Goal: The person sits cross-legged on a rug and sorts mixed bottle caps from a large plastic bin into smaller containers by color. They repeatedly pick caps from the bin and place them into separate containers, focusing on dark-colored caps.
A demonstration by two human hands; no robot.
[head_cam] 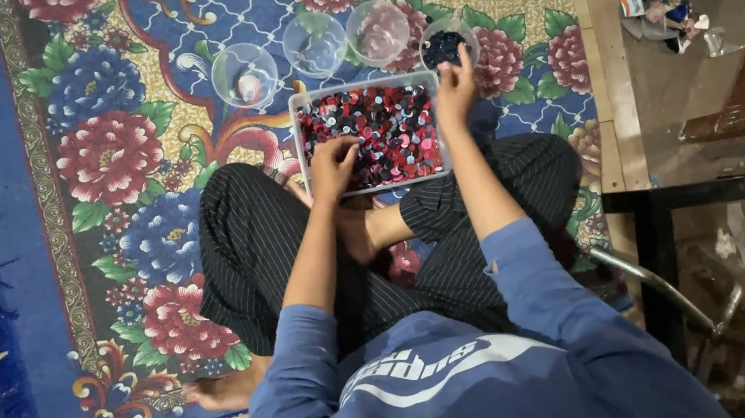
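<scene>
Floral woven rug point(111, 152), clear plastic tray point(363, 90), round glossy buttons point(390, 130)

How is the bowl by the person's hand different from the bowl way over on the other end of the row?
The right-end bowl holds a heap of dark pieces; the left-end bowl looks nearly empty, so the carpet shows through it. The right hand reaches to the right-end bowl's rim; no hand is near the left-end bowl. Both are clear, round and sit on the carpet behind the tray of red and dark pieces.
</scene>
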